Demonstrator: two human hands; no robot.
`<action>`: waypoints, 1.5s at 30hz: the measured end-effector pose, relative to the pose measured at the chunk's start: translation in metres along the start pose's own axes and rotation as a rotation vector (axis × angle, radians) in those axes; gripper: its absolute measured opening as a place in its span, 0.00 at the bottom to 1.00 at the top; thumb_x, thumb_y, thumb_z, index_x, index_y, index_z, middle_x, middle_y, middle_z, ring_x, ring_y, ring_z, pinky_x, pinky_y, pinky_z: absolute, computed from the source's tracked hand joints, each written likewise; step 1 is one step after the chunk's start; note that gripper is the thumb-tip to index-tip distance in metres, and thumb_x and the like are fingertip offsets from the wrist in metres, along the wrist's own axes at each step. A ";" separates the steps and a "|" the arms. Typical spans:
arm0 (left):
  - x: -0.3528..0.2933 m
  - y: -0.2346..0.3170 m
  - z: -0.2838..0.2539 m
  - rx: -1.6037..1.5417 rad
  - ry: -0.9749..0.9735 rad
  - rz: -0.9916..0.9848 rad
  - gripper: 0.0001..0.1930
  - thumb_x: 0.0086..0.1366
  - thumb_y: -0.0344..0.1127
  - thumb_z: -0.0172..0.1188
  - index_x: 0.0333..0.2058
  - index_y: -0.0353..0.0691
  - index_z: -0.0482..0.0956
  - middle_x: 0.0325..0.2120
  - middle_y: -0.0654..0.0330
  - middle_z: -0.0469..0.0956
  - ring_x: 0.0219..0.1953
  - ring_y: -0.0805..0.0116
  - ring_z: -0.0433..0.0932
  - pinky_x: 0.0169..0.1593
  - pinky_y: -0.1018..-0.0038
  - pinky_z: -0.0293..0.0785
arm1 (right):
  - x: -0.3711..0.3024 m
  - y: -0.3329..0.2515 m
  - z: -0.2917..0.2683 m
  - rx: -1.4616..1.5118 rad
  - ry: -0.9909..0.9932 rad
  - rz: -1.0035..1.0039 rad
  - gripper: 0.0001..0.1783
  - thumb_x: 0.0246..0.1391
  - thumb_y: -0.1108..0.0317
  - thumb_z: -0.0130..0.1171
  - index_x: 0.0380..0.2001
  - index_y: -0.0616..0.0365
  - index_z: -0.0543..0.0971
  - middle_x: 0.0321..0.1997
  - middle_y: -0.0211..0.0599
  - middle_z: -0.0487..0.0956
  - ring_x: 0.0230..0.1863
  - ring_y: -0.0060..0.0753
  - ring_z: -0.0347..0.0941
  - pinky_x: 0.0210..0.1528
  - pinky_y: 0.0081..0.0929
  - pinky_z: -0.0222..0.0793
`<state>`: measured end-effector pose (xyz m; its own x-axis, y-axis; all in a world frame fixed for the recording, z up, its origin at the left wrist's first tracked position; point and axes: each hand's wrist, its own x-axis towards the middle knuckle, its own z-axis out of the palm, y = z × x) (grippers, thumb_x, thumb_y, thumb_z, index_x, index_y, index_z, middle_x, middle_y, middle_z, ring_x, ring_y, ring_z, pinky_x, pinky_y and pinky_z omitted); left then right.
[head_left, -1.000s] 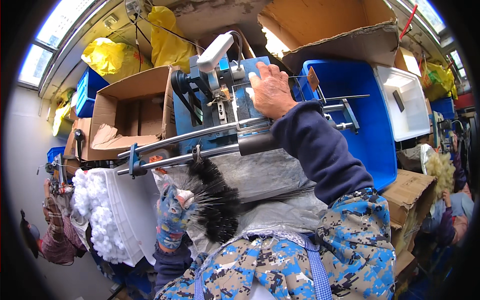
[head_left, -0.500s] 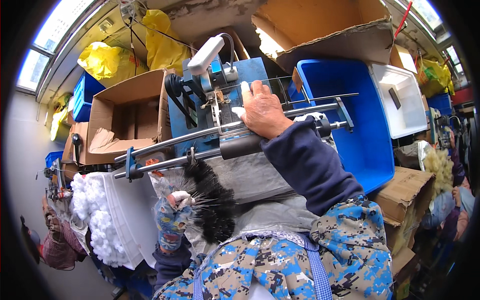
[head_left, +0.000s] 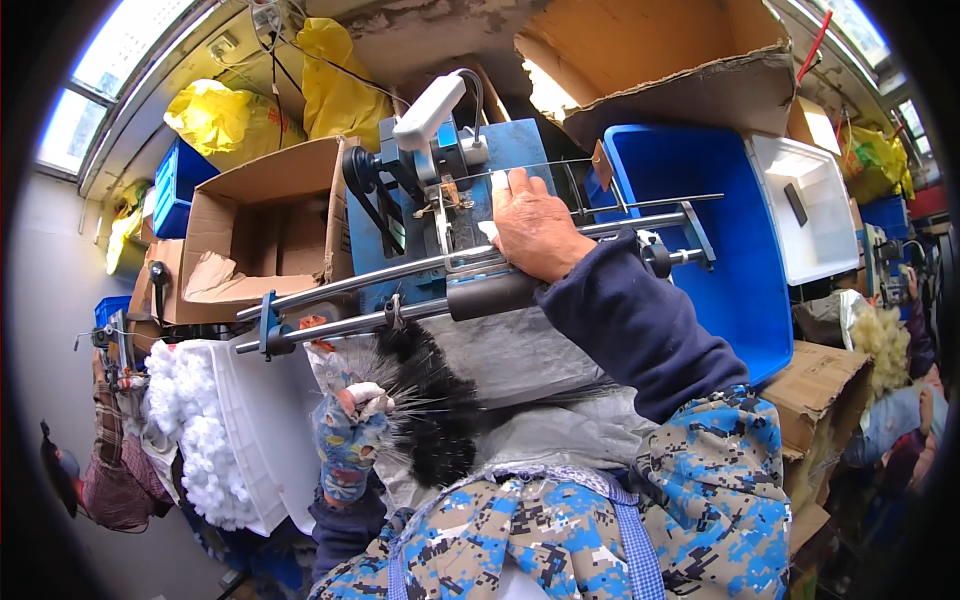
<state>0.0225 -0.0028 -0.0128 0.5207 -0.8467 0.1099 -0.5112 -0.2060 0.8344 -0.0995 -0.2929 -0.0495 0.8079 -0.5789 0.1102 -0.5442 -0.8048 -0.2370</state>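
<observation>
My right hand (head_left: 534, 230) rests on the sliding carriage of a blue machine (head_left: 455, 215), fingers curled over its upper steel rail (head_left: 400, 272) beside a small white piece. A dark cylinder (head_left: 495, 295) rides the lower rail just under my wrist. My left hand (head_left: 345, 440), in a blue patterned glove, holds a bunch of black bristles (head_left: 430, 400) low in front of the machine, over a grey sheet (head_left: 540, 370).
A white tub (head_left: 265, 430) heaped with white plastic pieces (head_left: 190, 440) stands at the left. Open cardboard boxes (head_left: 260, 225) sit left and behind. A blue bin (head_left: 720, 230) and white tray (head_left: 810, 200) lie right. Other people work at both edges.
My right hand pulled back from the machine's face onto the rail carriage, and the carriage slid a little leftward. The left hand kept its hold on the bristles.
</observation>
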 end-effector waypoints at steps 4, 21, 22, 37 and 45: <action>0.001 0.004 0.006 -0.188 0.028 -0.155 0.03 0.59 0.26 0.56 0.32 0.35 0.73 0.21 0.60 0.75 0.23 0.75 0.73 0.29 0.80 0.70 | -0.007 0.026 -0.029 -0.080 0.108 0.000 0.21 0.39 0.66 0.63 0.39 0.64 0.73 0.42 0.41 0.66 0.45 0.41 0.63 0.41 0.38 0.63; 0.009 0.013 0.008 -0.578 0.152 -0.214 0.06 0.60 0.29 0.57 0.35 0.35 0.72 0.21 0.57 0.75 0.19 0.72 0.72 0.23 0.79 0.69 | -0.097 -0.030 -0.070 0.680 -0.018 -0.367 0.16 0.38 0.77 0.62 0.35 0.62 0.77 0.33 0.41 0.75 0.37 0.43 0.71 0.43 0.35 0.66; 0.015 0.028 0.020 -0.568 0.074 -0.204 0.06 0.60 0.29 0.57 0.35 0.35 0.73 0.22 0.57 0.75 0.21 0.72 0.74 0.25 0.81 0.70 | -0.092 -0.049 -0.064 0.850 0.072 -0.372 0.17 0.41 0.76 0.62 0.39 0.64 0.76 0.37 0.42 0.75 0.39 0.44 0.71 0.45 0.35 0.66; 0.001 -0.032 0.001 0.472 -0.319 0.083 0.11 0.45 0.27 0.63 0.31 0.41 0.78 0.25 0.55 0.75 0.28 0.53 0.76 0.31 0.66 0.71 | 0.006 0.005 -0.051 0.213 0.255 -0.156 0.10 0.46 0.78 0.53 0.34 0.60 0.77 0.31 0.43 0.75 0.34 0.40 0.72 0.33 0.32 0.69; 0.005 -0.032 -0.009 0.421 -0.333 0.079 0.12 0.45 0.27 0.62 0.33 0.41 0.77 0.28 0.55 0.76 0.30 0.55 0.75 0.34 0.65 0.70 | 0.032 0.007 -0.008 -0.150 0.092 0.011 0.07 0.45 0.72 0.52 0.29 0.55 0.77 0.37 0.41 0.73 0.42 0.41 0.69 0.39 0.37 0.66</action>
<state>0.0475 0.0037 -0.0337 0.2593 -0.9632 -0.0705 -0.8052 -0.2560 0.5349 -0.0789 -0.3178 -0.0395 0.7816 -0.5915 0.1980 -0.5858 -0.8051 -0.0928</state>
